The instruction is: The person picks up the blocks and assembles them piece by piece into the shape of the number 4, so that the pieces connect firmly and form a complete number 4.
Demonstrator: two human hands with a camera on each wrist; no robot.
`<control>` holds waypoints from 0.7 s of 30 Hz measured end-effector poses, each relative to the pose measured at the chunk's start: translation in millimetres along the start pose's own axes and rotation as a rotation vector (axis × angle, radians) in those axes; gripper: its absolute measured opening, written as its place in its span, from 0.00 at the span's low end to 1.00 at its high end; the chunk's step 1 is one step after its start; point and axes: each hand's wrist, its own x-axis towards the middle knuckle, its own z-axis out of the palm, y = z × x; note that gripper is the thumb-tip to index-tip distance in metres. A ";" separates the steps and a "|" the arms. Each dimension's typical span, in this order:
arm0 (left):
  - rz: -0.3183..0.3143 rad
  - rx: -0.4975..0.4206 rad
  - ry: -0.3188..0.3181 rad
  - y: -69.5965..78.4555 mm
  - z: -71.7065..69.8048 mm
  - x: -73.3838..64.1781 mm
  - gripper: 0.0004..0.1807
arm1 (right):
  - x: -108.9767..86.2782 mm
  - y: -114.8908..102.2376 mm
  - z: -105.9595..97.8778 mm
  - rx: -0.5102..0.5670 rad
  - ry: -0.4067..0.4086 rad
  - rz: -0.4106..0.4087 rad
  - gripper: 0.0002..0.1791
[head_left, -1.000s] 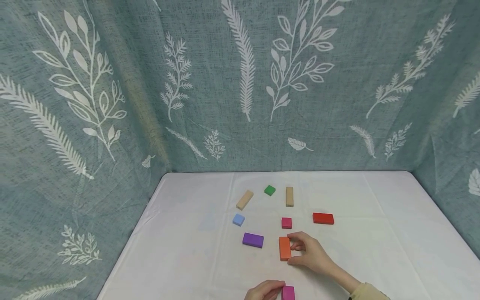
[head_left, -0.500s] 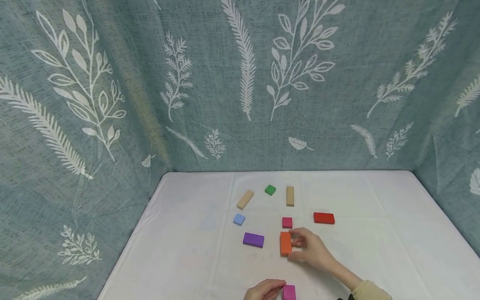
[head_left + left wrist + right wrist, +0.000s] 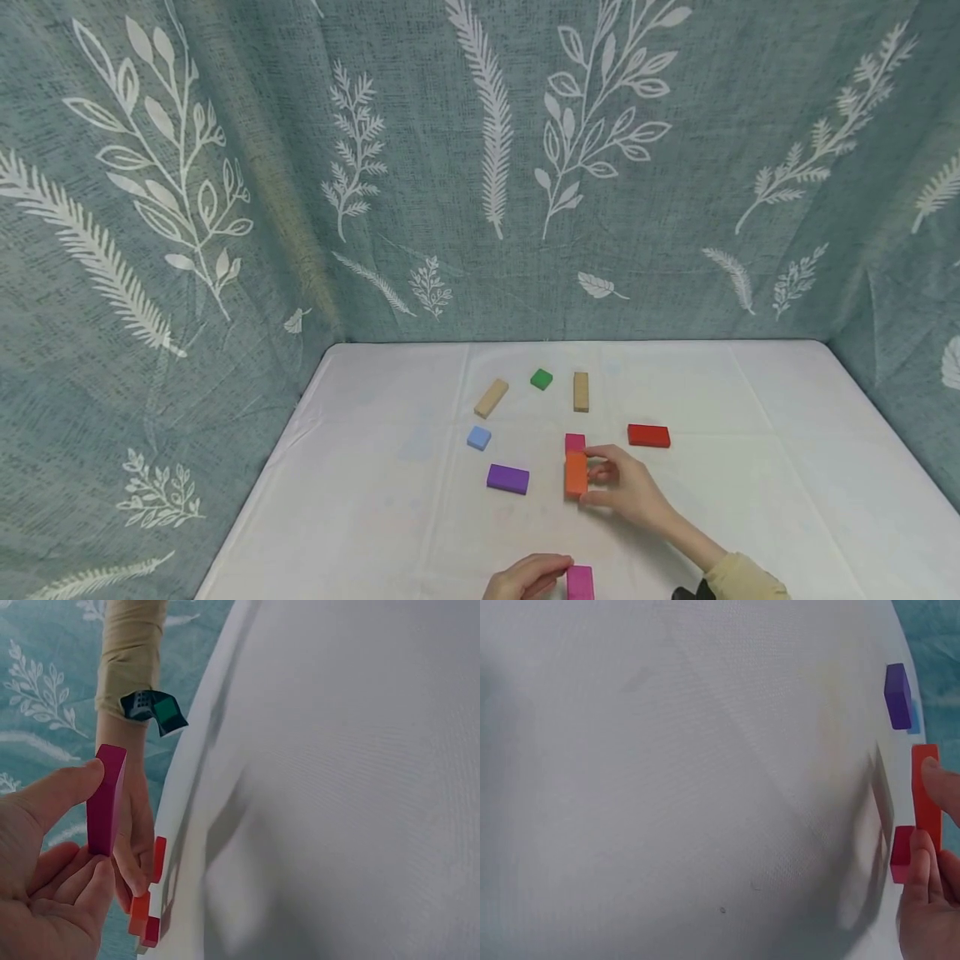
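In the head view the white bench (image 3: 337, 483) is lit brightly and evenly, without harsh glare, and the leaf print of the curtain (image 3: 420, 167) is rendered clearly; a warmer, yellowish tinge is seen along a fold at its left. A faint, soft-edged shadow is cast on the bench beneath the right hand (image 3: 630, 492) and forearm (image 3: 686, 542). Both wrist views are dimmer and greyer, with broader, blurred shadows spread over the bench, whose edge is shown as a curve. In the right wrist view the curtain is softened into plain, unfocused teal.
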 end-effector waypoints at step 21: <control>0.085 -0.045 -0.018 6.4 -2.8 -5.0 0.27 | 7.1 2.7 -4.3 0.024 0.021 -0.032 0.35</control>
